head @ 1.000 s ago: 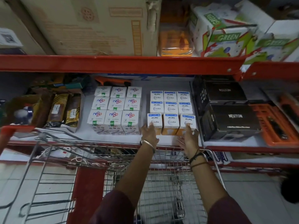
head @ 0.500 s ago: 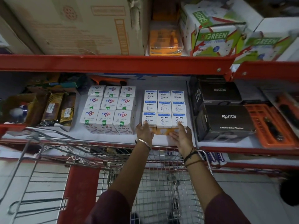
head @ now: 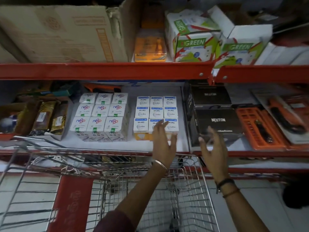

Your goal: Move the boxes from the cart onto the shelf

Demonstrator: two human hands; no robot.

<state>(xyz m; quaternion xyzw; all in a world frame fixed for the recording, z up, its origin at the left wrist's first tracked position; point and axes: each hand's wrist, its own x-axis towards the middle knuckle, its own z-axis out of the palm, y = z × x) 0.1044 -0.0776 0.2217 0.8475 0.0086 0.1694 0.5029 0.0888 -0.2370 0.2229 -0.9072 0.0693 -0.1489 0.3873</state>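
Observation:
A block of small white boxes with blue labels [head: 156,113] stands in three rows on the white shelf board [head: 150,145]. My left hand [head: 164,144] hovers in front of the front row's right boxes, fingers spread, holding nothing. My right hand [head: 213,148] is raised to the right, before the front black Neuton box [head: 217,122], fingers apart and empty. The wire cart [head: 187,198] sits below my arms; its basket shows no boxes where I can see.
White boxes with colourful logos [head: 100,116] stand left of the blue-label block. An orange tool case [head: 260,129] lies right of the black boxes. Brown packets [head: 43,117] fill the far left. The red beam [head: 107,70] carries cardboard and green-print boxes overhead.
Both hands have come off the front row of blue-label boxes and moved right and back, fingers spreading. The boxes stay on the shelf.

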